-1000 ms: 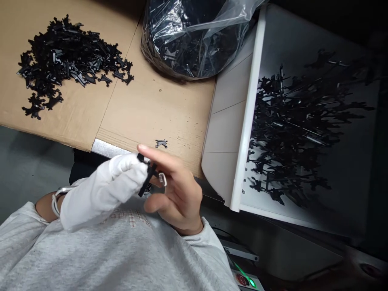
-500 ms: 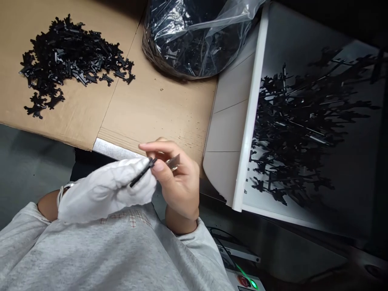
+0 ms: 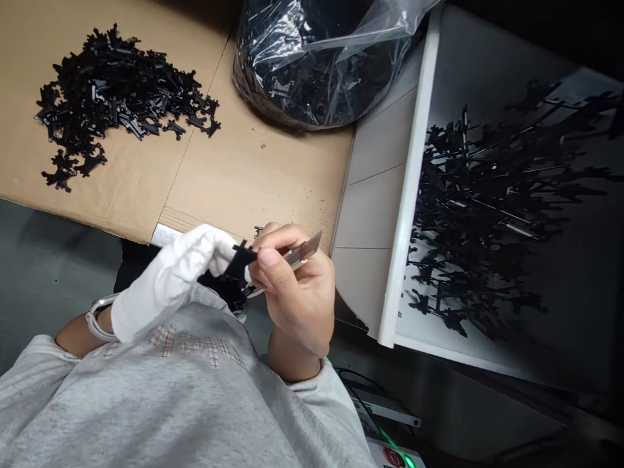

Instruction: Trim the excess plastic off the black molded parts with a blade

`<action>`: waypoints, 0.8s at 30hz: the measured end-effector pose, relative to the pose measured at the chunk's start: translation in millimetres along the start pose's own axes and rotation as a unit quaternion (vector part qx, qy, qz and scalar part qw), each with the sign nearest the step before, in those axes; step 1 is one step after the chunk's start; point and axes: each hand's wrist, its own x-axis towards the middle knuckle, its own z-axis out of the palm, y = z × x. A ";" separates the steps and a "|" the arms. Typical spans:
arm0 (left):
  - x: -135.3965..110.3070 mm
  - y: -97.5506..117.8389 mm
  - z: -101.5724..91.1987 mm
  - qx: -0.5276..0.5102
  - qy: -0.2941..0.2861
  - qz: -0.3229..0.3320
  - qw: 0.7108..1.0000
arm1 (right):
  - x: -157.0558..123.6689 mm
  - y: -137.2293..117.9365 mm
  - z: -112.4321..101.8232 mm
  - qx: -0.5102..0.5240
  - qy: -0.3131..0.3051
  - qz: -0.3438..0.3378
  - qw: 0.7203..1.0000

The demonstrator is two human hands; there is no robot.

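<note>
White cotton covers the left hand point(image 3: 170, 283) in the head view, and its fingertips are closed on a small black plastic part point(image 3: 238, 263). The part is held out in front of the chest, clear of the table. The glove is probably worn on this hand alone because a thin metal blade point(image 3: 306, 249) is pinched between thumb and forefinger of the bare right hand point(image 3: 297, 302). The blade's edge is laid against the part just right of the gloved fingertips. 1 loose part point(image 3: 259, 230) lies on the cardboard point(image 3: 244, 169) just beyond the grip. Well off to the upper left of the grip a pile of like parts point(image 3: 117, 97) is spread. Beyond the grip a clear bag point(image 3: 316, 58) of black pieces is set. To the right stands a white tray point(image 3: 412, 195) of black sprues point(image 3: 487, 201), seemingly kept within reach.
</note>
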 end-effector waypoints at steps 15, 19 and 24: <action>-5.3 22.9 3.1 -0.094 0.058 -0.065 0.992 | -7.8 10.5 -18.5 -0.185 -0.117 -0.155 0.963; -10.3 13.3 -0.2 -0.088 0.058 -0.066 0.992 | -3.9 10.5 -17.3 -0.158 -0.127 -0.201 0.959; -15.8 8.3 -3.7 -0.100 0.068 -0.051 0.991 | -0.3 5.2 -16.2 -0.146 -0.142 -0.224 0.953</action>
